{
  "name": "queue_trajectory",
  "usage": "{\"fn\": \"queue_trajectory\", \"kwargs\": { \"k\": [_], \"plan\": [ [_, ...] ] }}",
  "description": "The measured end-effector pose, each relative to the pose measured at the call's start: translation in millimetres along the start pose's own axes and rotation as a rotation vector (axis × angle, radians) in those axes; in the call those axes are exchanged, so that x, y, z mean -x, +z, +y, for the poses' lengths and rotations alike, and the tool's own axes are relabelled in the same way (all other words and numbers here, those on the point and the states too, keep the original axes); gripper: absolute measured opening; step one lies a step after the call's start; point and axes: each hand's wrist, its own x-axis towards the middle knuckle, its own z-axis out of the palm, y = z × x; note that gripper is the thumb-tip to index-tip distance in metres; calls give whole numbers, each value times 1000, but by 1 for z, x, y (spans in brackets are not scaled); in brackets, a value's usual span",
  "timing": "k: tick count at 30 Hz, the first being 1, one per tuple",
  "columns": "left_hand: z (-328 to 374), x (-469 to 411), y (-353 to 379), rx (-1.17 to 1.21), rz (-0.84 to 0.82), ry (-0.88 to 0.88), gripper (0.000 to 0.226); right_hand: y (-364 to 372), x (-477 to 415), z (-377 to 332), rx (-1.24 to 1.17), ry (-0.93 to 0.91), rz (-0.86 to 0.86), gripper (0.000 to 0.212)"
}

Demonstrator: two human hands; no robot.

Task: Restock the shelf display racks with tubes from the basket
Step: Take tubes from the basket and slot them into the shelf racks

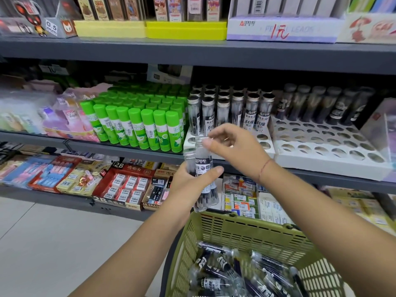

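The left hand (186, 185) grips a bundle of tubes (202, 167) upright at frame centre. At its 1 o'clock, the right hand (234, 150) pinches the top of one of them. The basket (246, 221) holding more sits at 5 o'clock, and the rack (332, 168) at 2 o'clock.

Your left hand (188, 183), mid-frame, grips tubes (203, 174); your right hand (233, 151), just above, pinches one's top. Both forearms rise from below.
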Motion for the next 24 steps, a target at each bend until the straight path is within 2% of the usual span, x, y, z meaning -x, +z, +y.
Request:
{"fn": "queue_trajectory", "kwargs": {
  "k": [4, 7, 10, 12, 15, 18, 20, 22, 24],
  "plan": [
    [-1, 1, 4, -98, 30, 92, 43, 8, 8, 3, -28, 66, 36, 39],
    [-1, 2, 3, -129, 2, 113, 53, 6, 8, 5, 16, 92, 25, 37],
    [-4, 2, 1, -121, -44, 95, 60, 0, 6, 11, -82, 155, -3, 38],
    [-3, 4, 0, -52, -76, 36, 62, -4, 6, 14, -181, 201, -25, 37],
    [-1, 3, 0, 118, -145, -73, 51, -7, 9, 12, -298, 231, -97, 38],
    [-1, -3, -2, 203, -109, -82, 48, -17, 10, 3, -357, 208, -149, 32],
    [-3, -7, -4, 198, -66, -76, 49, -32, 5, -3, -341, 156, -77, 27],
    [-4, -9, -6, 185, -48, -69, 41, -51, -7, -5, -313, 105, 103, 25],
    [-6, -10, -6, 174, -54, -58, 43, -68, -21, -4, -173, 31, 299, 30]
  ]
}}
